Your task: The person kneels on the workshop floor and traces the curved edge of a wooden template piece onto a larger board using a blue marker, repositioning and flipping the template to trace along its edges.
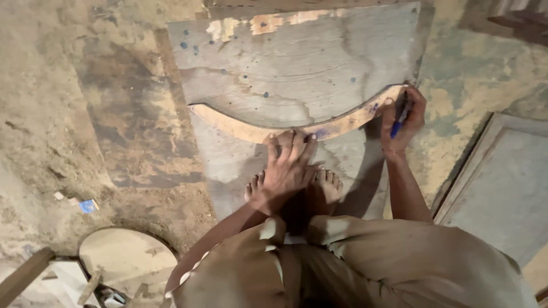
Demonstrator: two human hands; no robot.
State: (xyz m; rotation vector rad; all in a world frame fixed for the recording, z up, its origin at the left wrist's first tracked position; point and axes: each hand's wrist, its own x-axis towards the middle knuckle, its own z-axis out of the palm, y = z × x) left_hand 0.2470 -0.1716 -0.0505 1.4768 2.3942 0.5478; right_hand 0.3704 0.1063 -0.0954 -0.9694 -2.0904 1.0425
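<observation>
Curved wooden template (pixel 297 126), a thin arc-shaped strip of pale wood, lies flat on a large grey plywood board (pixel 297 63) that rests on the dirt floor (pixel 68 114). The person squats over it with both bare feet (pixel 322 185) planted on the lower part of the board. The left hand (pixel 285 168) is spread open, its fingertips pressed down on the middle of the strip and grasping nothing. The right hand (pixel 403 120) is closed around a blue pen (pixel 399 121) whose tip meets the strip's right end. The strip looks light, stiff and smooth-edged, so it would likely slide under the pen unless pinned from above; pressing near its middle seems the safest hold, since its narrow ends may flex or snap. The board looks heavy and rigid, best gripped by its edges. A round wooden disc (pixel 127 256) lies apart at the lower left.
</observation>
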